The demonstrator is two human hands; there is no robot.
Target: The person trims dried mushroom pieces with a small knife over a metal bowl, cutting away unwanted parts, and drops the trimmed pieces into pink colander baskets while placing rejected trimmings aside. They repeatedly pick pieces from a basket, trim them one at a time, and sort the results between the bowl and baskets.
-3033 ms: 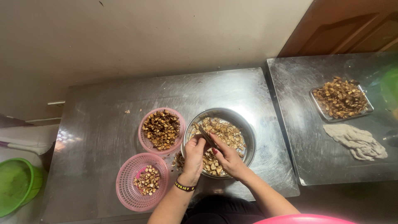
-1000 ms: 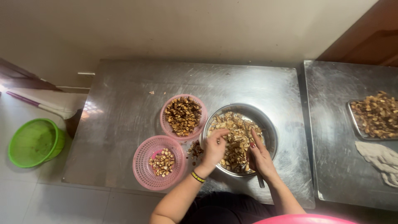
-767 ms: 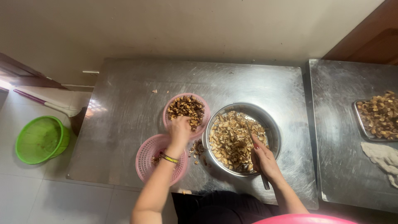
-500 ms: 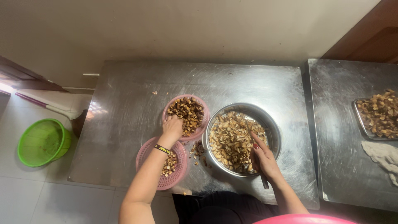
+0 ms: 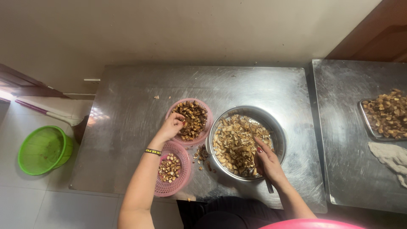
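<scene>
My left hand (image 5: 171,126) reaches over the left rim of a pink basket (image 5: 206,128) filled with dark brown shell pieces, fingers curled at its edge. A second pink basket (image 5: 185,171) with small light-brown nut pieces sits under my left forearm. My right hand (image 5: 267,163) rests inside a round steel bowl (image 5: 277,135) of pale cracked nuts and holds a thin dark-handled tool whose handle sticks out toward me. A few loose bits (image 5: 201,153) lie between the baskets and the bowl.
All sit on a steel table (image 5: 127,127). A second steel table (image 5: 347,169) to the right holds a tray of nuts (image 5: 386,113) and a crumpled cloth (image 5: 392,156). On the floor at left stand a green basket (image 5: 42,149) and a broom (image 5: 51,114).
My left hand left the steel bowl and swung left to the far pink basket of dark pieces. My right hand stayed in the bowl with the tool.
</scene>
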